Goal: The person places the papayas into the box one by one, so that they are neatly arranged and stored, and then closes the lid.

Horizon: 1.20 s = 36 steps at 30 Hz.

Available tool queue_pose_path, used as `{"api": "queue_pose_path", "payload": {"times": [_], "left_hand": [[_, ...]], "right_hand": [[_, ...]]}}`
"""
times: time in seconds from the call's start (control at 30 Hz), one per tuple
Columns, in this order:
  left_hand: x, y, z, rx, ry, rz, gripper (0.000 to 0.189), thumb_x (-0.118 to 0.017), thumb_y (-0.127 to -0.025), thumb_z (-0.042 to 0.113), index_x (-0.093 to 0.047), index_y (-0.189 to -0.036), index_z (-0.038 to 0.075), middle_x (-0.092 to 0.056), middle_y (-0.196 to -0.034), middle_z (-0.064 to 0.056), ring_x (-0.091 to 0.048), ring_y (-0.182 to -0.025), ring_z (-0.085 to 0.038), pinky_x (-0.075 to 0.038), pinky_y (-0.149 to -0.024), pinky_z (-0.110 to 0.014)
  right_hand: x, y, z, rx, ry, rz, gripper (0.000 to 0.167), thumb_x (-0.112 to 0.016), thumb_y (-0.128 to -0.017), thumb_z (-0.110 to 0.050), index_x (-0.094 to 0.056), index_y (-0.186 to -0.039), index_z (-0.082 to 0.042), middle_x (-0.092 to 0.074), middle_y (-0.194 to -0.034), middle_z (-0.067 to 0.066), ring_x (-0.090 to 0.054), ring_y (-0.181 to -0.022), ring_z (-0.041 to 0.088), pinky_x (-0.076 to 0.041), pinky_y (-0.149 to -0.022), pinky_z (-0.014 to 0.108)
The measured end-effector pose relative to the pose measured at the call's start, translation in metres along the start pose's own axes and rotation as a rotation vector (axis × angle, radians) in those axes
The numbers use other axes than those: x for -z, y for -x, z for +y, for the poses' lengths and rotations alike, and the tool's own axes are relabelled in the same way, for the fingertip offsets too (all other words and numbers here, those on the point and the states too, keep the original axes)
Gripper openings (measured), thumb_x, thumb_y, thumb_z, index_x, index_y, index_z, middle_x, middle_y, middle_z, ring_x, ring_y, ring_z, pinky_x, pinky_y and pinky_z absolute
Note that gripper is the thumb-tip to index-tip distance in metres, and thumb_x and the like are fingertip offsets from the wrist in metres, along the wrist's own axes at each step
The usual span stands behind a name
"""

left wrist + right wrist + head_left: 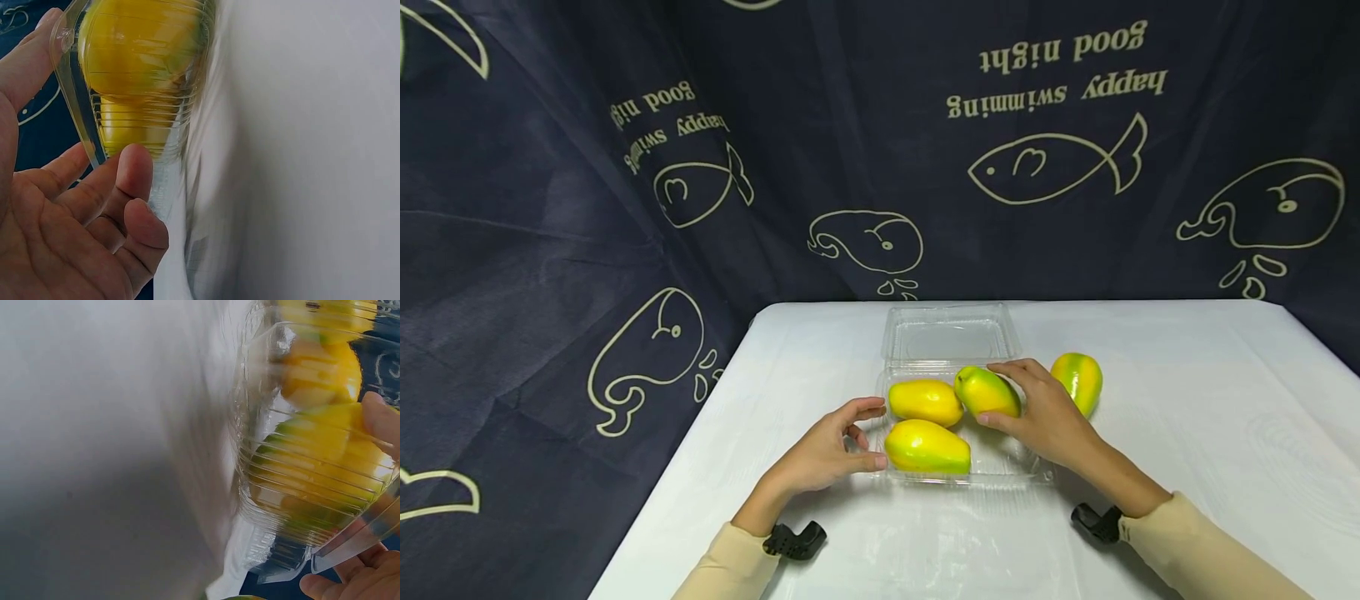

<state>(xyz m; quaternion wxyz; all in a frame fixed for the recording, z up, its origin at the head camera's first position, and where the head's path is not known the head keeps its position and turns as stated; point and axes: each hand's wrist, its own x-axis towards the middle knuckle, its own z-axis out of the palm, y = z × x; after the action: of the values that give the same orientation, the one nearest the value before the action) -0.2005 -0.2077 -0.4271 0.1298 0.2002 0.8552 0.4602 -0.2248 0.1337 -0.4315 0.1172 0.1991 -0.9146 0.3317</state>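
Note:
A clear plastic clamshell box (1000,463) lies on the table with its lid (951,337) folded back. Two yellow papayas rest in its left half, one behind (925,402) and one in front (927,447). My right hand (1051,417) holds a green-and-yellow papaya (985,392) between thumb and fingers, over the box's back middle; in the right wrist view this papaya (325,462) shows through the ribbed wall. My left hand (831,447) is at the box's left side, fingers spread. In the left wrist view its thumb touches the box rim (69,94), with the fingertips beside the wall.
Another green-and-yellow papaya (1078,382) lies on the white-covered table (1210,450), right of the box and partly behind my right hand. A dark blue curtain (865,150) with printed fish and whales hangs behind and to the left of the table.

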Motion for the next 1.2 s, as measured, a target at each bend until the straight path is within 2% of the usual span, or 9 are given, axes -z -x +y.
{"api": "queue_pose_path", "payload": {"times": [0.33, 0.8, 1.2], "left_hand": [[0.0, 0.0, -0.004, -0.004, -0.026, -0.001, 0.079, -0.084, -0.082, 0.034, -0.043, -0.149, 0.024, -0.052, -0.15, -0.003, -0.057, -0.097, -0.026, -0.045, -0.058, -0.022], [-0.001, -0.001, -0.004, 0.008, -0.027, -0.001, 0.083, -0.085, -0.081, 0.038, -0.042, -0.15, 0.025, -0.052, -0.149, 0.004, -0.058, -0.096, -0.023, -0.047, -0.06, -0.023], [-0.002, 0.0, -0.004, 0.014, -0.028, 0.007, 0.082, -0.085, -0.08, 0.038, -0.043, -0.15, 0.026, -0.053, -0.148, 0.004, -0.058, -0.096, -0.023, -0.048, -0.059, -0.024]], "right_hand": [[0.001, -0.002, -0.001, 0.023, 0.007, 0.051, 0.071, -0.087, -0.078, -0.036, -0.058, -0.137, -0.008, -0.059, -0.13, 0.015, -0.059, -0.12, 0.038, -0.05, -0.098, 0.055], [0.005, 0.0, -0.001, 0.005, -0.002, 0.036, 0.079, -0.09, -0.073, -0.038, -0.057, -0.14, -0.012, -0.055, -0.134, 0.012, -0.057, -0.122, 0.037, -0.049, -0.099, 0.055], [0.013, 0.001, 0.002, 0.02, -0.021, 0.062, 0.078, -0.09, -0.072, -0.039, -0.058, -0.139, -0.016, -0.055, -0.133, 0.01, -0.057, -0.122, 0.038, -0.05, -0.096, 0.056]]}}
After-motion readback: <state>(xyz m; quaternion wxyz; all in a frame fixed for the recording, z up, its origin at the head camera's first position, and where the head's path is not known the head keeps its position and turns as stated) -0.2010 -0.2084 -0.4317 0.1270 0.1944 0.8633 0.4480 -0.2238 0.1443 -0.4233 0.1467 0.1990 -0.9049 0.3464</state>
